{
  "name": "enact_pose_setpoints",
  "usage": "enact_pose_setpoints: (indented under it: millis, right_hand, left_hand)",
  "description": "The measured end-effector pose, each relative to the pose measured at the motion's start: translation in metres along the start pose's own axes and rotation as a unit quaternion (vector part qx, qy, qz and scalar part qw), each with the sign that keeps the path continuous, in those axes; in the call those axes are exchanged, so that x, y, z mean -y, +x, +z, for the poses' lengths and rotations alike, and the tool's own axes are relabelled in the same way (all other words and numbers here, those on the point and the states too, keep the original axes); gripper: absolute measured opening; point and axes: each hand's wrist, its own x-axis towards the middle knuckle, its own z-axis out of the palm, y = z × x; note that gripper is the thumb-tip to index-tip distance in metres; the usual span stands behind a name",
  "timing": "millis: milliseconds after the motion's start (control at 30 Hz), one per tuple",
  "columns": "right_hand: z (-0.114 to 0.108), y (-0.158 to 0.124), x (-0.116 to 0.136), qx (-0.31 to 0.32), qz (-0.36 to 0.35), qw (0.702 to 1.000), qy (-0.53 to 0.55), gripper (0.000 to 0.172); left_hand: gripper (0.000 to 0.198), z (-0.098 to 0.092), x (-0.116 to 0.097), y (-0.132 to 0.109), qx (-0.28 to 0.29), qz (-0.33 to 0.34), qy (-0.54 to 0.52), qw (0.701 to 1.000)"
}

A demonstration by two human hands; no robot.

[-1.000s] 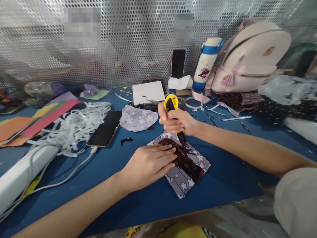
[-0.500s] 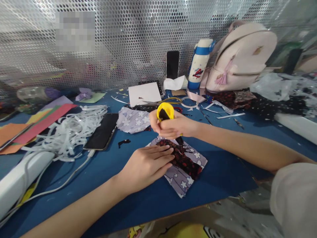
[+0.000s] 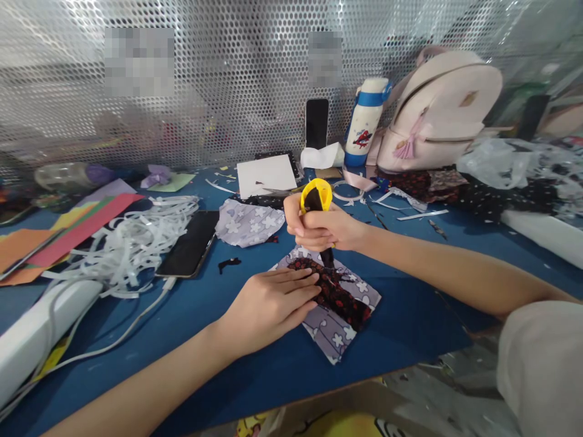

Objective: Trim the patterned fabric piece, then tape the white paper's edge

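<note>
My left hand point(image 3: 277, 306) lies flat with its fingers stretched out, pressing on a strip of black cloth with red flowers point(image 3: 348, 300). This strip lies across a piece of lilac cloth with white flowers point(image 3: 334, 340). Above its far edge, my right hand point(image 3: 325, 227) is closed around a yellow and black tool point(image 3: 325, 189). The tool has a rounded yellow top; a dark part point(image 3: 327, 258) shows below my fist, close to the dark cloth. My fingers hide its middle, so its exact kind is unclear.
Another lilac flowered piece point(image 3: 248, 221) and a phone on a cable point(image 3: 189, 246) lie to the left, near tangled white strips point(image 3: 132, 243). White paper point(image 3: 266, 176), an upright phone point(image 3: 317, 124), a bottle point(image 3: 364, 124) and a backpack point(image 3: 441, 115) stand or lie farther back.
My right hand and the yellow and black tool have shifted slightly right and tilted a little. The left hand and the cloth stay where they were.
</note>
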Motion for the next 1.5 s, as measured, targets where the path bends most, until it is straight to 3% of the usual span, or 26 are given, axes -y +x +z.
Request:
enact_pose_setpoints:
  millis: [367,667,800,867,967,1067,1300,1500]
  right_hand:
    - [0.008,0.001,-0.004,-0.054,-0.036,0.997,-0.047,0.016]
    - [-0.01,0.005,0.012,-0.222,-0.076,0.964,-0.124,0.012]
    - [-0.024,0.005,0.006,-0.279,-0.084,0.943,-0.16,0.009]
    - [-0.029,0.005,0.003,-0.293,-0.079,0.94,-0.154,0.009]
    - [-0.032,0.005,0.0,-0.29,-0.085,0.944,-0.129,0.008]
    - [-0.032,0.005,-0.002,-0.276,-0.101,0.951,-0.101,0.006]
    - [-0.021,0.007,0.001,-0.264,-0.118,0.955,-0.061,0.008]
    - [-0.009,0.007,0.0,-0.238,-0.149,0.959,-0.041,0.006]
  left_hand:
    - [0.03,0.001,0.002,-0.001,-0.004,0.0,-0.003,1.0]
    - [0.03,0.0,0.001,0.001,-0.001,0.007,0.001,1.0]
    - [0.033,-0.004,0.012,-0.002,-0.015,-0.029,0.002,0.999]
    - [0.043,-0.008,0.021,-0.002,0.014,-0.035,-0.003,0.999]
    - [0.084,-0.015,0.035,-0.002,0.129,-0.02,-0.053,0.99]
    - [0.11,-0.017,0.043,-0.002,0.168,-0.047,-0.086,0.981]
    - [0.122,-0.008,0.036,-0.003,0.142,-0.07,-0.06,0.985]
    - [0.107,-0.003,0.006,0.003,0.096,0.007,0.017,0.995]
